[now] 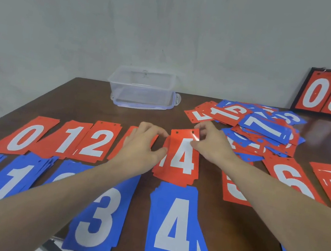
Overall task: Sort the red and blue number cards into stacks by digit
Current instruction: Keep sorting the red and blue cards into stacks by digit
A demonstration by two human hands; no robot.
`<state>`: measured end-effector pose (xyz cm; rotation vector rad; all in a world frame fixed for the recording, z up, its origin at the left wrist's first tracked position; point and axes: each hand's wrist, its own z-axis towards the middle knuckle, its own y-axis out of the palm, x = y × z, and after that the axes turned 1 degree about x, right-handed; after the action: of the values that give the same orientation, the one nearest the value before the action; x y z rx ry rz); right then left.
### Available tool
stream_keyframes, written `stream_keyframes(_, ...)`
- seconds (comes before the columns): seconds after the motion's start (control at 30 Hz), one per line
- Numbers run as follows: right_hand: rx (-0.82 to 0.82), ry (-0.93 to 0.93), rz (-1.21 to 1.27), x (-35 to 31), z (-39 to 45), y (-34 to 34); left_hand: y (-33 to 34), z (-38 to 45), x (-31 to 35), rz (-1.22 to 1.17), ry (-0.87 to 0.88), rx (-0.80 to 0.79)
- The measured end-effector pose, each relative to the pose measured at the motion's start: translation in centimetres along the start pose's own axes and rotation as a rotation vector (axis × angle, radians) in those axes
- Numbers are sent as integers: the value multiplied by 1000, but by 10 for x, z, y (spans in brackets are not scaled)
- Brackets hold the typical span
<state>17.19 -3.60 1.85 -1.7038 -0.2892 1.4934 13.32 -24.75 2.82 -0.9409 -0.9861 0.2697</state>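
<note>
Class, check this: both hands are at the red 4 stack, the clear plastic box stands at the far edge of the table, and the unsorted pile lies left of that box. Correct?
Not quite. The head view shows the unsorted pile right of the clear plastic box, not left. The rest holds: both hands at the red 4 stack, box at the far edge.
</note>
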Motion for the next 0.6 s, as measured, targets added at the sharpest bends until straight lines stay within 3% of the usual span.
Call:
stream_keyframes(0.13,51,-31,-255,15,10,-4,14,26,7,23,24,1)
stream_keyframes(0.4,174,-85,-1,67,22,-58,58,83,28,-25,52,-98)
stream_keyframes(0.6,153,-49,-74,109,29,-111,90,124,39,-21,76,-92)
